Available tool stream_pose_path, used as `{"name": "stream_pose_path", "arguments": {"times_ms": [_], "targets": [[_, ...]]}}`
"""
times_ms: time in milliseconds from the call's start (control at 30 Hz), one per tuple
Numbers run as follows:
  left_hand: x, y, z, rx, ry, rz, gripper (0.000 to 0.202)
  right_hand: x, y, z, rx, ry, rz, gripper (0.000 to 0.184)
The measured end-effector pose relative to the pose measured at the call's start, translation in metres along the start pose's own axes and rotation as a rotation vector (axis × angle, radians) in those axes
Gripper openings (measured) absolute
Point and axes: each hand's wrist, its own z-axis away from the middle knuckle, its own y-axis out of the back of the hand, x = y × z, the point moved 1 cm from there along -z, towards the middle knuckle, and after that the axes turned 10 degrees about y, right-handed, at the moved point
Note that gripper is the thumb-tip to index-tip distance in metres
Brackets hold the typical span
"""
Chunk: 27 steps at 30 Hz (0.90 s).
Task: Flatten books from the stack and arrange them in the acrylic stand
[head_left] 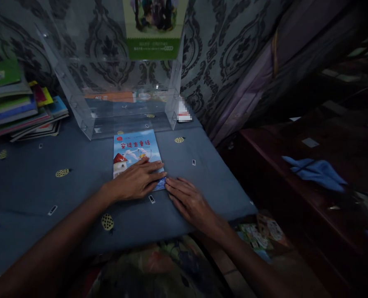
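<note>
A thin picture book point(136, 142) with a light blue cover and red Chinese lettering lies closed on the cloth-covered table point(87, 194). Across the lower part of its cover rests my left hand point(136, 180), palm down, fingers stretched out to the right. My right hand point(188, 200) lies at the book's lower right corner, its fingertips at the edge and near the left fingers. Its fingers are extended, side by side, holding nothing that I can see. My hands hide much of the cover's lower half.
Behind the book stands a clear acrylic rack point(87, 120) with a green-edged book point(154, 47) on its upper part. A pile of books point(19, 103) is at the left. Right of the table are a dark red piece of furniture point(277, 174) and a blue cloth point(317, 171).
</note>
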Motion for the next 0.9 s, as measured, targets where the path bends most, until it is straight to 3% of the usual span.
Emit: {"name": "stream_pose_path", "arguments": {"times_ms": [667,900], "targets": [[0.01,-0.002,0.01,0.011,-0.047,0.058,0.038,-0.006,0.006,-0.001,0.175,0.053,-0.041,0.015],[0.014,-0.004,0.016,0.032,-0.087,0.068,0.041,-0.006,0.01,-0.001,0.272,-0.015,-0.129,0.016]]}}
